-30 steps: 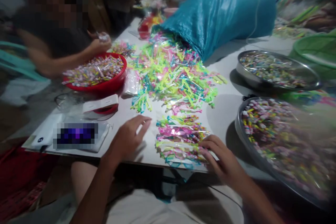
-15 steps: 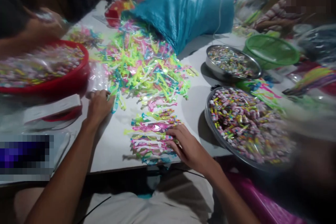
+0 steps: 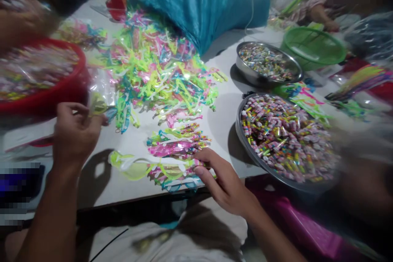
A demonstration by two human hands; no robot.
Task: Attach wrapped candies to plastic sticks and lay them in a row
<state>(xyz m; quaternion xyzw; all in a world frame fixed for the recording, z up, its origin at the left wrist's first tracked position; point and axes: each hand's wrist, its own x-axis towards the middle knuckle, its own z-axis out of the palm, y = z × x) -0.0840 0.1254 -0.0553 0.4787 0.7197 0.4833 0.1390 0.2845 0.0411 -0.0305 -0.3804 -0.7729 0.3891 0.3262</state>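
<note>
A worker's two bare hands are busy at a white table (image 3: 123,192) spread with bright wrapped pieces. The right hand (image 3: 221,180) pinches one yellow-green piece (image 3: 135,170), thumb against forefinger at its right end; the piece lies across a row of packets (image 3: 172,147) near the table's front edge, its left end reaching past the row. The left hand (image 3: 75,127) curls beside one red basin (image 3: 82,65), with a yellowish scrap (image 3: 98,105) at its fingers; blur leaves its grip impossible to tell. Beyond lies one heap of loose pieces (image 3: 172,73), too tangled to count, at the mouth of one blue sack (image 3: 215,4). To the right are two metal basins, one smaller (image 3: 254,74), one larger (image 3: 256,165), both filled with small wrapped items, and one green basket (image 3: 319,62). One co-worker's hand (image 3: 331,25) shows at upper right.
</note>
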